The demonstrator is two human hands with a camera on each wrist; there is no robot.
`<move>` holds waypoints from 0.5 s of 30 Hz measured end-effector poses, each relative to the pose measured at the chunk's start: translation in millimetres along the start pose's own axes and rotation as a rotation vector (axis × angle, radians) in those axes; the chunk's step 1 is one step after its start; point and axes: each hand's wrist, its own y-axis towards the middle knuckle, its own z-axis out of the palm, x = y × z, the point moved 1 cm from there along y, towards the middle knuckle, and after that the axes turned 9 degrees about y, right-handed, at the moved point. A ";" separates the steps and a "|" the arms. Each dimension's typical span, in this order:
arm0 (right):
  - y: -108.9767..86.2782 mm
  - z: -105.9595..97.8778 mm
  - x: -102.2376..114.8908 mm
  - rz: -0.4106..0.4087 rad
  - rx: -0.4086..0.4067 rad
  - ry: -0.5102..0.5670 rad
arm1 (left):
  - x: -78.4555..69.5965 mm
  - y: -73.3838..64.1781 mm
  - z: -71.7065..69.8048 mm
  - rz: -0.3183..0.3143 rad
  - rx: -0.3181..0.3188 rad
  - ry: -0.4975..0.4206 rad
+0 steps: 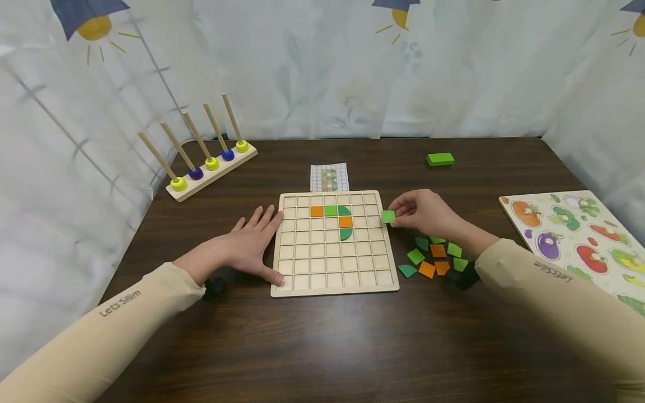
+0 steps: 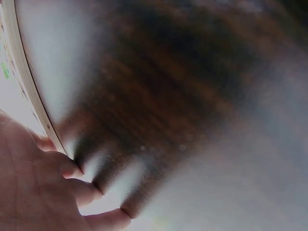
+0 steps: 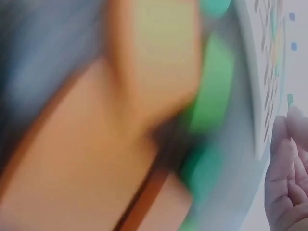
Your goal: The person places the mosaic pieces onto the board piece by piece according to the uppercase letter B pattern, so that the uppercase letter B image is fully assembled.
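Observation:
A square wooden grid board (image 1: 312, 266) lies on the dark table. Along its upper rows sit orange squares (image 1: 316, 211), a light green square (image 1: 330, 210) and dark green quarter-circle tiles (image 1: 346, 234). My left hand (image 1: 247, 243) is spread flat at the board's left side, thumb on the lower left corner and fingertips by the upper left edge. At the right edge, my right hand (image 1: 423, 211) pinches a light green square tile (image 1: 388, 216) between thumb and fingers. In the right wrist view the fingers (image 3: 281, 144) hold that tile upright.
Loose orange and green tiles (image 1: 426, 270) lie right of the board, below my right hand. A printed pattern card (image 1: 330, 168) touches the board's back edge. A peg stand with rings (image 1: 216, 172), a green block (image 1: 440, 159) and a vegetable puzzle board (image 1: 569, 235) stand around.

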 end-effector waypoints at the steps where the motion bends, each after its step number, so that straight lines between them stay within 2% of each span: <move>1: 2.5 4.8 3.4 0.004 0.007 0.032 | -0.1 0.0 -0.2 0.002 -0.001 0.001; 6: 13.7 29.0 21.7 0.007 0.074 0.138 | -0.2 -0.4 -0.7 0.006 -0.004 0.003; 15: 27.3 61.4 50.2 -0.064 0.138 0.118 | -0.4 -0.9 -0.2 0.000 0.002 -0.002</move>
